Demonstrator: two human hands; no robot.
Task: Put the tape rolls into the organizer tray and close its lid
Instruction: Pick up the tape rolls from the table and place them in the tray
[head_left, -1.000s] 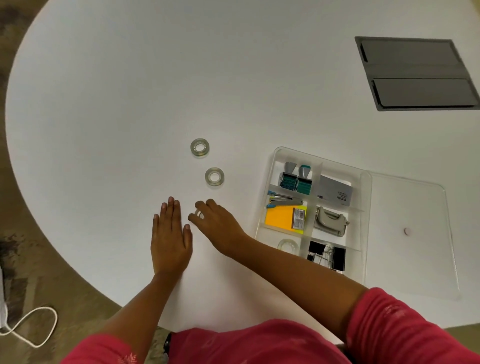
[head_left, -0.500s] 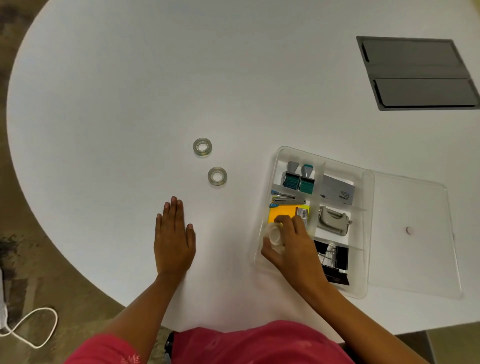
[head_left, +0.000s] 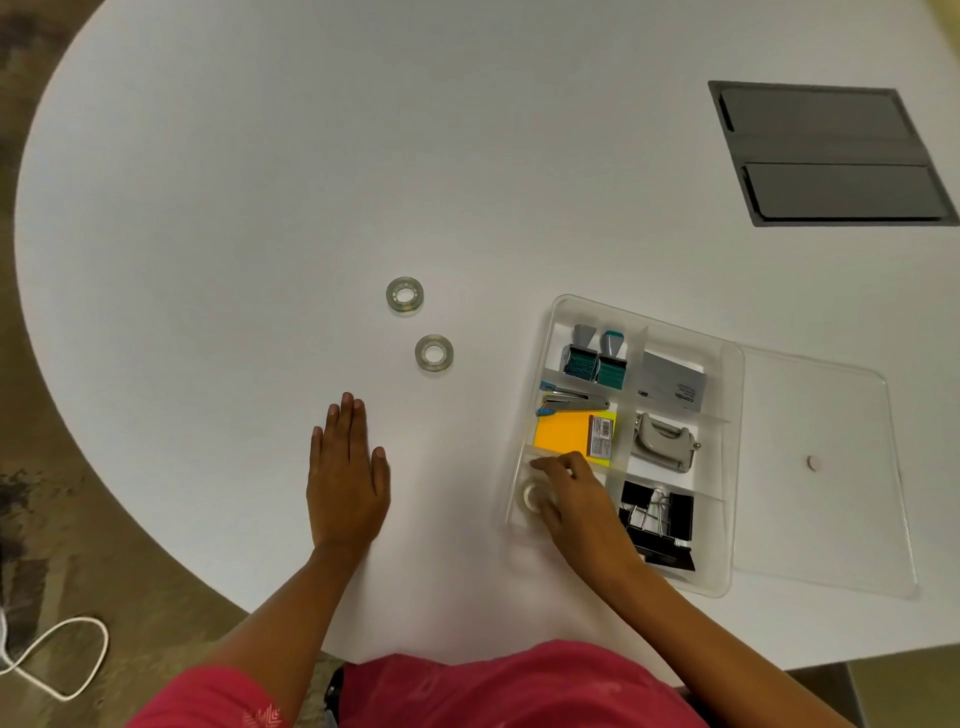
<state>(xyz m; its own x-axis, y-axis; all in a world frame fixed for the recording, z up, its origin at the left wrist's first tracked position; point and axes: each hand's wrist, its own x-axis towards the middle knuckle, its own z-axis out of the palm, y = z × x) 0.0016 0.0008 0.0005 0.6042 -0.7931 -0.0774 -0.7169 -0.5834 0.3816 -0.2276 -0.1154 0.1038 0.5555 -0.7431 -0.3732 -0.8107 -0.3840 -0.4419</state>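
Pink-red sleeves (head_left: 519, 686) fill the bottom edge, and from there both bare forearms reach out over the white table (head_left: 260, 182). Left hand (head_left: 347, 480) is just lying flat on the tabletop, palm down, fingers together and holding nothing. Right hand (head_left: 576, 499) is down in the near-left compartment of the clear organizer tray (head_left: 727, 519), fingertips curled around a tape roll (head_left: 531, 497) that sits in that compartment; can't really tell if it's a firm pinch or if the fingers are only resting on it. Right next door in the tray there's a bunch of black binder clips (head_left: 657, 522). One row up: an orange sticky note pad (head_left: 563, 434) and a grey hole punch (head_left: 665, 441), with a stapler (head_left: 574, 402) just beyond the pad. The far row has two stamps (head_left: 595, 358) and a little grey box (head_left: 672, 387). The tray's clear lid (head_left: 821, 467) lies flat and open on the table, right against the tray's right side. Two more tape rolls are out on the table to the left of the tray, well apart from it: nearer tape roll (head_left: 434, 353) and farther tape roll (head_left: 404, 295), close to each other but not touching. Way at the far right there's a dark grey panel (head_left: 831, 156) set in the tabletop.
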